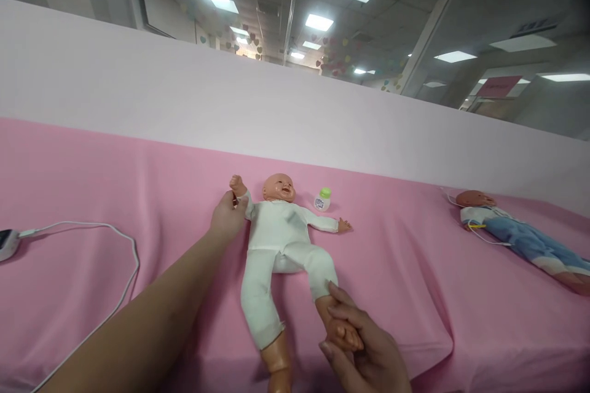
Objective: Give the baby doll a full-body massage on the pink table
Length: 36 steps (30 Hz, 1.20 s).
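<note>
A baby doll point(276, 239) in a white suit lies on its back on the pink cloth point(115, 196), head toward the far side. My left hand point(228, 215) pinches the white sleeve at the doll's raised arm near its fist. My right hand point(364, 350) wraps around the doll's bare foot at the near edge. The doll's other leg lies free, its foot cut off by the frame's bottom edge.
A small bottle with a green cap point(323, 199) stands just beyond the doll's outstretched arm. A second doll in blue point(520, 233) lies at the right with a white wire. At the far left sits a small device point(7, 242) with a white cable point(124, 276). A white partition point(184, 98) backs the table.
</note>
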Available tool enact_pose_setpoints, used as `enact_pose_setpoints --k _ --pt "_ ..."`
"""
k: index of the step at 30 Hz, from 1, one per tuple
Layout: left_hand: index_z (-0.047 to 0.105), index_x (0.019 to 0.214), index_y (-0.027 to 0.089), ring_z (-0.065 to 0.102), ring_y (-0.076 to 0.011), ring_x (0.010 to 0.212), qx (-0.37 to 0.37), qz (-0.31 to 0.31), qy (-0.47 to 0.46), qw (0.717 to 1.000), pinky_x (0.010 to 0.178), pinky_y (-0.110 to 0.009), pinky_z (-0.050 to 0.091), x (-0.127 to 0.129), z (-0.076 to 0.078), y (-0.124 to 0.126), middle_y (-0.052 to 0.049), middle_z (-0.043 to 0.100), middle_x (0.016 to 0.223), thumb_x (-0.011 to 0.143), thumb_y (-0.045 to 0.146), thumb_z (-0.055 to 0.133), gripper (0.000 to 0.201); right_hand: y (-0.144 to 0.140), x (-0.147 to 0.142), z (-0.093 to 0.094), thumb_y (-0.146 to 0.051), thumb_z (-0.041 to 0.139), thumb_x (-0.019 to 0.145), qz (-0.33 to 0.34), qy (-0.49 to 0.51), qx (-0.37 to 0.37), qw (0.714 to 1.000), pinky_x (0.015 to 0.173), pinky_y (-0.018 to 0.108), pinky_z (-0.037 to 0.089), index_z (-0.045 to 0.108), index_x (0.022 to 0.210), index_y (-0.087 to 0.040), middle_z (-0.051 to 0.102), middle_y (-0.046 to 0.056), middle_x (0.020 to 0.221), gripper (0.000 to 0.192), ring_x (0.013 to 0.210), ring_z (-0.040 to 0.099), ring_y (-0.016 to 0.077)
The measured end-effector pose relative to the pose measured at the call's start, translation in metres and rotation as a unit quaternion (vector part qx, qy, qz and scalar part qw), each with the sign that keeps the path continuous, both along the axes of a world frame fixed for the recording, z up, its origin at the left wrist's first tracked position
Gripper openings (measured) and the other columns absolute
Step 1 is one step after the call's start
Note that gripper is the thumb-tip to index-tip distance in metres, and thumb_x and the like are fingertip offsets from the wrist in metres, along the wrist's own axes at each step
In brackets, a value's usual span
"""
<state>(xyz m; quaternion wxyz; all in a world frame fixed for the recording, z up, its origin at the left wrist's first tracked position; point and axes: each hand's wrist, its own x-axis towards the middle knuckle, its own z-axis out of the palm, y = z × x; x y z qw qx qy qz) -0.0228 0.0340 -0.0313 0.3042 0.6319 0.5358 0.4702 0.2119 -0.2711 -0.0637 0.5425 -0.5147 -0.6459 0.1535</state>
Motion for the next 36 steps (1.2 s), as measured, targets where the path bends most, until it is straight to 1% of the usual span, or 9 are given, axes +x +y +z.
enact_pose_setpoints --k 3,7,11,17,23,26,29,32,36 --pt "0.064 0.123 0.022 0.064 -0.0327 0.12 0.071 -0.039 0.11 0.991 0.099 -0.047 0.052 0.005 0.006 -0.011 -0.012 0.07 0.125 0.096 0.043 0.055 0.036 0.019 -0.007 0.022 -0.024 0.079 0.085 -0.016 0.02 -0.02 0.999 0.107 0.048 0.057 0.071 0.123 -0.028 0.064 0.013 0.145 0.039 0.138 0.056 0.0354" --pt "0.064 0.139 0.03 0.048 -0.0342 0.142 0.103 -0.089 0.197 0.971 0.111 -0.049 0.045 0.01 0.008 -0.022 -0.012 0.043 0.16 0.092 0.041 0.061 0.048 0.053 -0.018 0.038 -0.03 0.076 0.088 -0.028 0.067 -0.048 0.996 0.112 0.055 0.051 0.072 0.12 -0.027 0.062 0.013 0.148 0.032 0.143 0.051 0.0358" --pt "0.063 0.144 0.035 0.04 -0.0375 0.15 0.117 -0.151 0.256 0.947 0.118 -0.052 0.04 0.013 0.003 -0.024 -0.009 0.034 0.168 0.095 0.045 0.058 0.05 0.084 -0.022 0.04 -0.034 0.076 0.087 -0.009 0.096 -0.065 0.993 0.111 0.056 0.051 0.072 0.12 -0.027 0.059 0.014 0.151 0.034 0.145 0.05 0.0355" --pt "0.051 0.155 0.028 0.015 -0.0355 0.16 0.109 -0.214 0.267 0.933 0.125 -0.057 0.025 0.014 -0.007 -0.014 -0.012 0.03 0.171 0.099 0.049 0.05 0.06 0.109 -0.023 0.035 -0.037 0.075 0.086 -0.016 0.109 -0.064 0.992 0.116 0.057 0.045 0.072 0.118 -0.024 0.058 0.014 0.151 0.035 0.146 0.049 0.0341" --pt "0.059 0.146 0.033 0.036 -0.0305 0.154 0.093 -0.177 0.167 0.966 0.12 -0.048 0.037 0.013 -0.009 -0.012 -0.007 0.05 0.16 0.095 0.048 0.059 0.053 0.085 -0.024 0.037 -0.035 0.075 0.087 -0.025 0.128 -0.046 0.99 0.114 0.058 0.048 0.071 0.118 -0.026 0.058 0.013 0.152 0.032 0.145 0.05 0.0333" --pt "0.063 0.138 0.03 0.061 -0.03 0.131 0.059 -0.163 0.072 0.982 0.11 -0.044 0.047 0.011 -0.008 -0.009 -0.008 0.069 0.137 0.096 0.047 0.057 0.047 0.055 -0.024 0.038 -0.034 0.074 0.09 -0.033 0.125 -0.051 0.99 0.112 0.055 0.051 0.069 0.119 -0.027 0.055 0.011 0.155 0.03 0.146 0.049 0.033" --pt "0.064 0.129 0.023 0.072 -0.0309 0.105 -0.027 -0.094 -0.045 0.994 0.093 -0.044 0.057 0.008 -0.01 -0.001 -0.01 0.076 0.112 0.096 0.052 0.058 0.045 0.024 -0.02 0.03 -0.031 0.075 0.09 -0.035 0.086 -0.059 0.994 0.113 0.054 0.052 0.07 0.119 -0.027 0.058 0.012 0.152 0.03 0.145 0.049 0.0338" --pt "0.062 0.123 0.018 0.074 -0.0309 0.1 -0.091 -0.02 -0.126 0.988 0.084 -0.042 0.06 0.005 -0.013 0.011 -0.015 0.075 0.112 0.099 0.051 0.054 0.041 -0.002 -0.012 0.014 -0.025 0.077 0.088 -0.02 0.027 -0.063 0.997 0.111 0.05 0.054 0.071 0.122 -0.027 0.063 0.013 0.146 0.035 0.14 0.055 0.0341" --pt "0.054 0.131 0.016 0.076 -0.0273 0.103 -0.18 0.018 -0.276 0.944 0.082 -0.036 0.062 0.003 -0.016 0.024 -0.02 0.069 0.129 0.104 0.041 0.048 0.038 -0.023 -0.006 -0.008 -0.019 0.077 0.085 -0.002 -0.019 -0.043 0.999 0.105 0.046 0.057 0.072 0.124 -0.027 0.067 0.013 0.141 0.04 0.132 0.062 0.0346"
